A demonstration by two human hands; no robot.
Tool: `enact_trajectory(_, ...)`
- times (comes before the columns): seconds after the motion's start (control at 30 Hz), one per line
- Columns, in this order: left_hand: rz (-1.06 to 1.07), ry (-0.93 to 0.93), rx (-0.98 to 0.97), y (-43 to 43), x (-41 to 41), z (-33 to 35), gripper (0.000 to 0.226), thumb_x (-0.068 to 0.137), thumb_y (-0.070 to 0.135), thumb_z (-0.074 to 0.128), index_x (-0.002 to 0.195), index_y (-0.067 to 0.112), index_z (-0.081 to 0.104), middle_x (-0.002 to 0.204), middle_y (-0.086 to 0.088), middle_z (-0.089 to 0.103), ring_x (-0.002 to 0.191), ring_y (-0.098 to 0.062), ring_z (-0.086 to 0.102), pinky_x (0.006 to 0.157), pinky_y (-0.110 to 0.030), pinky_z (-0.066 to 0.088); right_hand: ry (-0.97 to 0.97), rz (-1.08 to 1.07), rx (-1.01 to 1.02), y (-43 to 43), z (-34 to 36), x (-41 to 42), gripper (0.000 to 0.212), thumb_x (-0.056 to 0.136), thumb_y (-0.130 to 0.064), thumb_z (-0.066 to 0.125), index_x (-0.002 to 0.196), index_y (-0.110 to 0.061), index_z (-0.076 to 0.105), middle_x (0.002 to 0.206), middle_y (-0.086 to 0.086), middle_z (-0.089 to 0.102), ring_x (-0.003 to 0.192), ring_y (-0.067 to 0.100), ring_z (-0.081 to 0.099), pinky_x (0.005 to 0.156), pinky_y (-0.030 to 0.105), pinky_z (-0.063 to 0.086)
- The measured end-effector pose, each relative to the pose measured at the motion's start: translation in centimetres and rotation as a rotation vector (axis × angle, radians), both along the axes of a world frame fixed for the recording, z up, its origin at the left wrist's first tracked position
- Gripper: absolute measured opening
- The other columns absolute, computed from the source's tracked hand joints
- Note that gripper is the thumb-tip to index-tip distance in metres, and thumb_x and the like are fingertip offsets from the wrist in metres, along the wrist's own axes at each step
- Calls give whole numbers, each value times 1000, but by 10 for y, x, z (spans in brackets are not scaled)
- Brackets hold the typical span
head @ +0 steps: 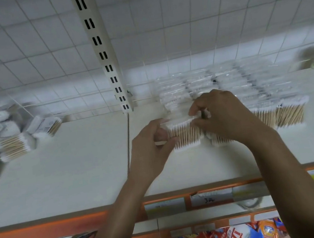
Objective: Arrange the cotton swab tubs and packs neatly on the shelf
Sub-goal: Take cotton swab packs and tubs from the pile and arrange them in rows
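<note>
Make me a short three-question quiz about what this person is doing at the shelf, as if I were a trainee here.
1. True or false: the left hand and the right hand both grip the front swab packs of the tidy row.
2. Where does the loose pile of packs lie? A) left of the upright post; B) right of it; C) on the floor.
3. Fill in: the shelf has a front strip coloured ____.

Key: 1 true; 2 A; 3 orange.
</note>
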State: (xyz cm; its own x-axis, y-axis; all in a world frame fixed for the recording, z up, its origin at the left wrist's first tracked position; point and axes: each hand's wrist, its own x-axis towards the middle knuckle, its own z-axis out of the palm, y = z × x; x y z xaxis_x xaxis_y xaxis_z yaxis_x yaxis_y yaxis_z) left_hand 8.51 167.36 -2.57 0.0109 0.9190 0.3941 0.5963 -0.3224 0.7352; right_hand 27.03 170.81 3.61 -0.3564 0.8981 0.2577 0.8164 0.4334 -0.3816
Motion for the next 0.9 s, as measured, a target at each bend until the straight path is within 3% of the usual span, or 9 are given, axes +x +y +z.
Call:
enact_trajectory(0.17,-25,-2,-29,1,13,-10,49,76,18,78,121,19,58,79,9,64,81,1,61,74,0,41,-55,25,14,2,-16,14,12,78,-11,70,88,-16,69,83,-11,55,87,13,45,73,16,26)
enact_trajectory(0.37,32,-75,-102,1,23,-8,53,75,15,79,112,28,44,78,9,63,74,5,63,66,-4,45,51,21,68,-4,-17,27,35,73,3,68,106,-11,69,109,3,66,106,24,53,86,14,29)
enact_trajectory(0.47,43,-66,-115,2,26,-8,48,76,17,78,110,23,45,81,9,63,77,3,63,67,-6,47,20,-4,48,-6,-20,38,52,70,6,67,120,-9,62,119,7,62,115,28,50,91,8,20)
enact_trajectory(0.57,56,-49,-119,2,29,-10,46,77,19,77,112,20,48,82,11,62,78,2,62,67,-5,45,-65,24,39,-5,-28,43,65,63,12,66,125,-4,56,124,14,59,120,34,50,100,13,18)
enact_trajectory(0.7,91,-26,-125,3,31,-12,47,77,22,77,115,18,49,83,11,62,78,0,62,70,-10,48,-69,22,43,-4,-35,43,64,65,12,64,126,-3,55,131,15,54,127,34,44,104,26,22)
enact_trajectory(0.9,134,16,-159,0,34,-6,44,80,31,73,116,23,49,83,12,63,75,0,63,72,-16,51,-57,62,49,-5,-33,47,60,72,6,64,130,-6,53,136,11,50,131,28,39,104,18,16)
